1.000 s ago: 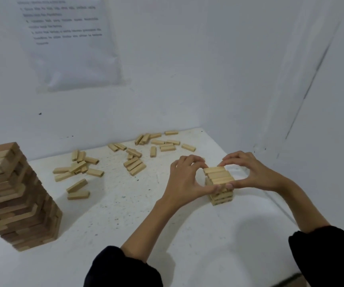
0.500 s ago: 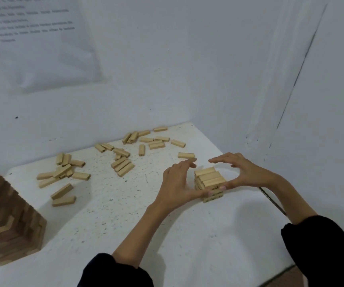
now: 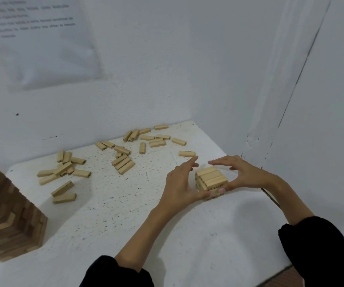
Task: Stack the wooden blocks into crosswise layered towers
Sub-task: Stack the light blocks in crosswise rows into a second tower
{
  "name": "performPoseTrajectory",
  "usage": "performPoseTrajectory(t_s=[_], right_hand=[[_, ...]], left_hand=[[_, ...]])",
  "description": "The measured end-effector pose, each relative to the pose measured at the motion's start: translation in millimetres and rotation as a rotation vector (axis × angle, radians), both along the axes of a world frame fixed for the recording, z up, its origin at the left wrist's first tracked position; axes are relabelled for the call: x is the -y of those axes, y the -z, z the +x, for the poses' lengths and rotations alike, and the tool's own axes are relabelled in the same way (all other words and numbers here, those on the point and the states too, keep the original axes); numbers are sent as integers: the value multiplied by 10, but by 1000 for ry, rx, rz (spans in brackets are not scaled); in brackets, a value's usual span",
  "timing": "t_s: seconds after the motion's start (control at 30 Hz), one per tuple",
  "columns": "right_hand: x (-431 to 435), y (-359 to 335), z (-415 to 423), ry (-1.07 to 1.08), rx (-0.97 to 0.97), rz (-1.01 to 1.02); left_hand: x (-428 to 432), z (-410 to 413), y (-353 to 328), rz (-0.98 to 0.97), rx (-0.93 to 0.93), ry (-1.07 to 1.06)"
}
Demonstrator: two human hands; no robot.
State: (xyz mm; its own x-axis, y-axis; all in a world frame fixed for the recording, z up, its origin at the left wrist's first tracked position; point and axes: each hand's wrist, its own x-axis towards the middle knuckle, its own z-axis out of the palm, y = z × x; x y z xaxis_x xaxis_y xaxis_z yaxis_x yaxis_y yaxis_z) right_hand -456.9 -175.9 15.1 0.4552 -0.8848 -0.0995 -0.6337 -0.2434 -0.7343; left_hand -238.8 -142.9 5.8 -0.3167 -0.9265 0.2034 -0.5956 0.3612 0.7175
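Observation:
A small tower of light wooden blocks [image 3: 211,179] stands in crosswise layers near the table's right side, with three blocks side by side on top. My left hand [image 3: 180,183] is at its left and my right hand [image 3: 243,175] at its right. Both thumbs touch the tower's front low down. The fingers of both hands stretch out behind and above the top layer, with a gap between the two sets of fingertips. Several loose blocks [image 3: 123,162] lie scattered toward the back of the white table [image 3: 125,214]. One single block [image 3: 186,153] lies just beyond my fingertips.
A tall tower of darker wood [image 3: 7,220] stands at the table's left edge, partly cut off by the frame. White walls close the table in at the back and right, close to the small tower. A printed sheet [image 3: 42,38] hangs on the back wall.
My fingers were curled round the small tower's top; they have lifted and straightened, leaving only the thumbs on it. The view has turned right, so the dark tower slid left.

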Motion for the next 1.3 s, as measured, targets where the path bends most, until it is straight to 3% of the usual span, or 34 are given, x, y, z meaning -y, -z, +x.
performPoseTrajectory(t_s=[0.1,0.27,0.33,0.43,0.9,1.17,1.3], right_hand=[[-177,-20,8,117,182,46],[-434,173,354,488,662,139],[-500,215,477,531,741,206],[-538,191,565,563,772,248],[-701,-33,780,641,729,251],[-597,-303,766,642,626,117],[-207,-505,895,496,512,32]], left_hand=[[-147,-29,-19,184,-102,-30],[-458,-289,-279,540,-653,-96],[-507,-384,-323,627,-808,-110],[-492,-467,-291,640,-895,-89],[-426,-503,-112,663,-871,-42],[-326,-250,-235,548,-785,-278],[29,111,-329,381,-681,-349]])
